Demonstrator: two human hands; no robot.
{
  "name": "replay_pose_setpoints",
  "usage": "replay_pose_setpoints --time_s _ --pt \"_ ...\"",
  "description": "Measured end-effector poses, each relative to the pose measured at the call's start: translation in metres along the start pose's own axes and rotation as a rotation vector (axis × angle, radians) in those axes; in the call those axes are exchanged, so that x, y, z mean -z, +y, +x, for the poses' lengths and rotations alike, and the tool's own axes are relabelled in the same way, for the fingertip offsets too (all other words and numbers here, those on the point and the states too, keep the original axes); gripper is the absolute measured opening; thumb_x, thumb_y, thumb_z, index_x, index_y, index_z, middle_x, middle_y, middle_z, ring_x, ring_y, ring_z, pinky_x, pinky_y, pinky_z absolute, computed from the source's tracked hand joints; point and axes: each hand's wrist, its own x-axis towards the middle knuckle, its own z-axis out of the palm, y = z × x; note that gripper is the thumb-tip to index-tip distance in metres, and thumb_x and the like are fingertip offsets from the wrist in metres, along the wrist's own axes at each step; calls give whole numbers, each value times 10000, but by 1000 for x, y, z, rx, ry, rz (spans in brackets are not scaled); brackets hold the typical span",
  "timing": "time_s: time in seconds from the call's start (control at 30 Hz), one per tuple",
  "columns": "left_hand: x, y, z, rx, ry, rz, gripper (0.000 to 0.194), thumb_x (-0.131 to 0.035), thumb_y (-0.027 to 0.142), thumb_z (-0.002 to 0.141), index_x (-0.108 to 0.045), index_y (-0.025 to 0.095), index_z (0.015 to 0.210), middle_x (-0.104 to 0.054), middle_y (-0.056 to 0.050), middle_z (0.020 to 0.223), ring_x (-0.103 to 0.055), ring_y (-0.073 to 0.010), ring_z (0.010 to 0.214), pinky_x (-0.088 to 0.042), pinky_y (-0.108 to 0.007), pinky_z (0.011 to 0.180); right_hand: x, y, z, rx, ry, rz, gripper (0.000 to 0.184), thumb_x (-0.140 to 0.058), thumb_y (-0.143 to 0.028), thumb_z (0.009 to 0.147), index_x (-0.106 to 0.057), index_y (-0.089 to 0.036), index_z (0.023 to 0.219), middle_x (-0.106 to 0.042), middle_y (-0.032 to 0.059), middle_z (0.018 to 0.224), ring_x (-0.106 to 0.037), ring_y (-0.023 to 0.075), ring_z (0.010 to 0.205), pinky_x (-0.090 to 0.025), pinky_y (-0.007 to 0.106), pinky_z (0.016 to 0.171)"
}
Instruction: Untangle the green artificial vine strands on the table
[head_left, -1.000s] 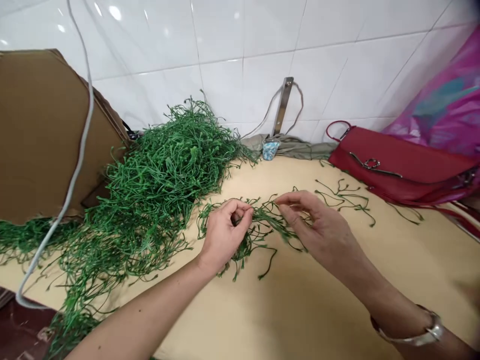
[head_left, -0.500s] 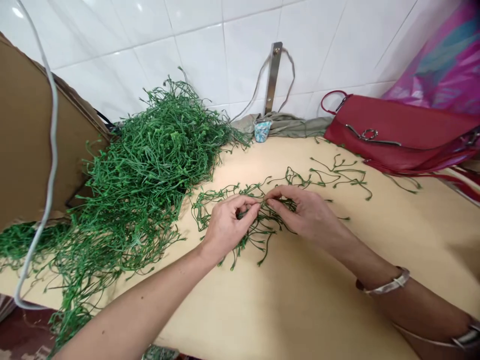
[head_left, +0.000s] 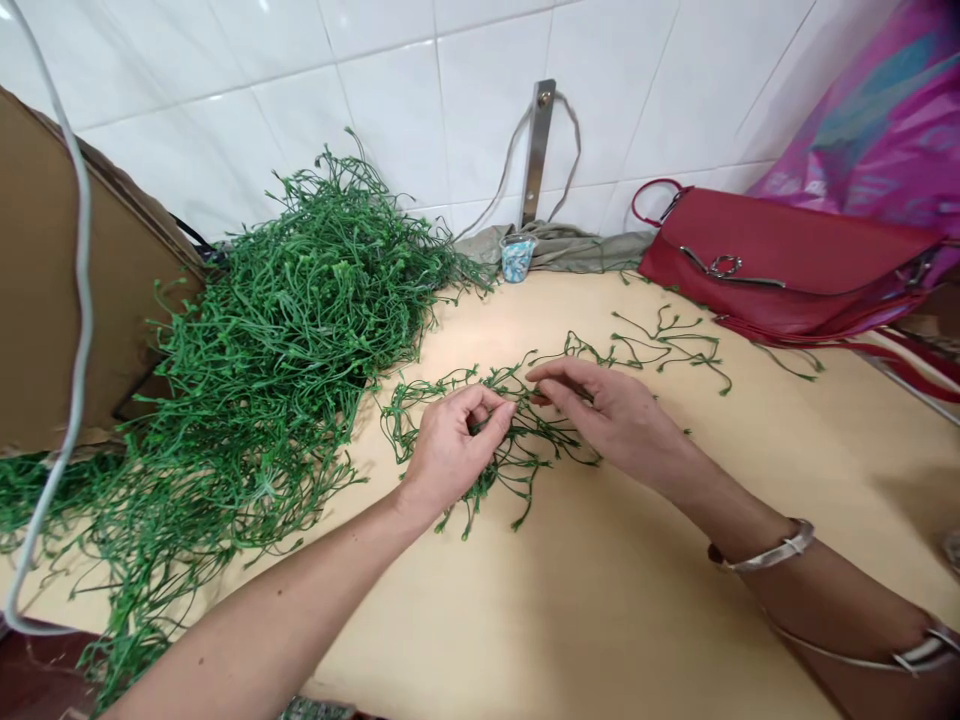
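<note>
My left hand (head_left: 459, 440) is closed, with thumb and forefinger pinched on thin green plastic stems; the exact piece between the fingertips is mostly hidden. Just to its right, my right hand (head_left: 611, 410) has thumb and forefinger slightly apart, and no stem shows between them. Under and around both hands lies a loose spread of small-tipped green stems (head_left: 525, 480). A big tangled heap of the same green stems (head_left: 300, 310) rises at the left. More single stems (head_left: 675, 345) are scattered beyond my right hand.
A cardboard box (head_left: 75, 280) and a hanging white cable (head_left: 81, 300) stand at the left. Against the tiled wall (head_left: 495, 100) are a patterned cup (head_left: 517, 262) and grey cloth (head_left: 592, 250). A red handbag (head_left: 795, 255) and a pink plastic bag (head_left: 862, 150) occupy the right back.
The fingertips of my right hand have parted a little and drawn away from my left fingertips. My left hand keeps its pinch. The view has shifted slightly.
</note>
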Motion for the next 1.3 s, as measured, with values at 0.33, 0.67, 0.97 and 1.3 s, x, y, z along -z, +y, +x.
replay_pose_setpoints --time_s 0.33,0.67,0.97,1.3 --pt "1 -3 2 42 66 -4 277 -617 360 895 -575 188 682 -390 72 558 -367 -90 547 -309 -243 575 3 -4 -2 291 115 -214 100 -636 -300 931 -708 -247 974 -753 68 992 -692 240 955 -536 401 897" --pt "-2 -1 2 20 3 2 243 -608 335 902 -611 185 711 -421 67 561 -384 -94 552 -315 -241 573 -3 -3 -2 248 141 -247 136 -571 -197 893 -685 -250 843 -746 32 842 -688 207 804 -539 356 754" --pt "0 0 -1 15 -28 -47 280 -588 372 916 -585 191 702 -411 61 571 -382 -102 561 -313 -247 570 10 1 6 -46 313 -170 91 -572 -238 832 -615 -256 754 -706 7 690 -642 176 608 -476 302 536" --pt "-2 -2 1 36 38 -70 303 -584 415 925 -588 190 722 -393 66 572 -362 -95 548 -311 -238 560 5 10 5 257 309 -297 284 -524 -244 938 -693 -249 1166 -747 102 1208 -615 307 1290 -420 563 1126"
